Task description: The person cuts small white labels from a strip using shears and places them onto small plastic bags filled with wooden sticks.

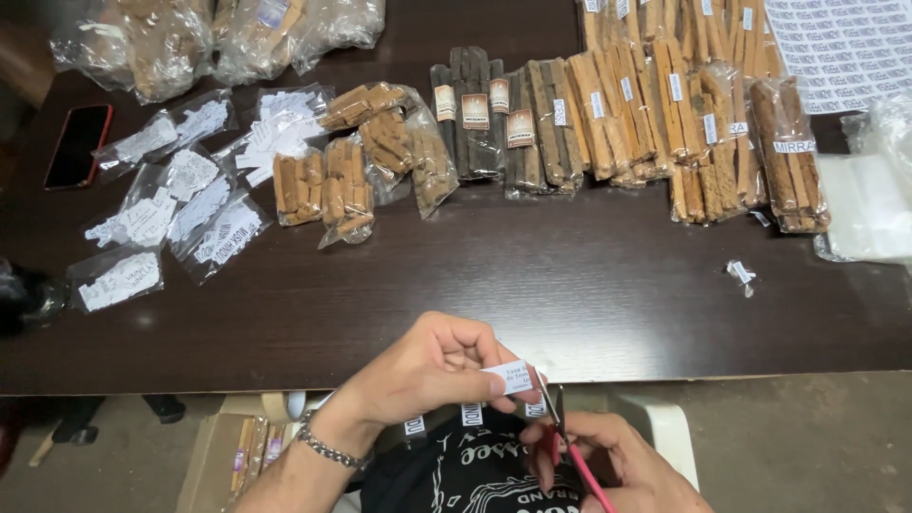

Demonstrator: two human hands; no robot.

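My left hand [427, 370] pinched a small white paper label [510, 377] between thumb and fingertips, held low over the near edge of the dark table [532, 294], just above my lap. My right hand [617, 465] was wrapped around the red handles of the scissors [560, 427], fingers closed through the loops; the blades stood at the label's right edge, slightly parted as far as I could tell. My read: mid-cut, trimming one label off. The next bit called for a steady pinch and a square bite of the blades so the print stayed whole.

Counts: one label in hand, one pair of scissors. About three more white label tabs [472, 414] lay on my dark shirt below.

Further out on the table: roughly six small clear bags of cut labels [152, 223] at left, a loose heap of labels [280, 133] beside them. Around four bags of short tan sticks [347, 195] at centre. About four packs of dark sticks [475, 114], then a long row of tan stick packs [655, 95], too overlapped to count. One printed label sheet [841, 47] lay top right, with empty clear bags [869, 209] below it. One phone [78, 144] sat far left. One tiny scrap of plastic [741, 274] lay alone. Several big bags [171, 38] filled the top left.
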